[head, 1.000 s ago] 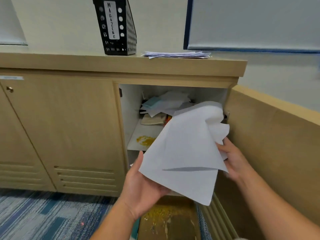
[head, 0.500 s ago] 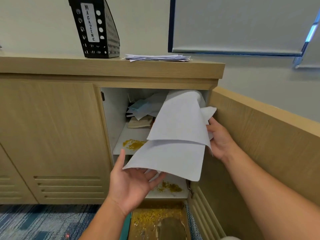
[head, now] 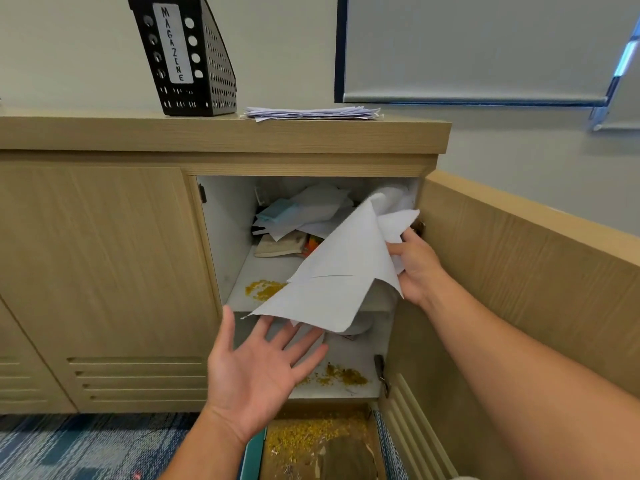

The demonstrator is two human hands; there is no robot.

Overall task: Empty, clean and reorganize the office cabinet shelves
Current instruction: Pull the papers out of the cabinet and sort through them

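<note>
Head view:
Right hand (head: 417, 268): grips the upper right edge of the white paper sheets (head: 341, 271), in front of the open cabinet (head: 221, 237).
Left hand (head: 258, 370): palm up, fingers spread wide, just under the sheets' lower corner; contact cannot be told.
Upper shelf (head: 239, 292): a jumble of papers and a book at the back, yellow crumbs (head: 263, 289) near the front.
Lower shelf (head: 349, 351): more yellow crumbs.
Cabinet top: black magazine holder (head: 187, 57) beside a paper stack (head: 311, 113).
Door (head: 502, 289): swung open on the right.
</note>
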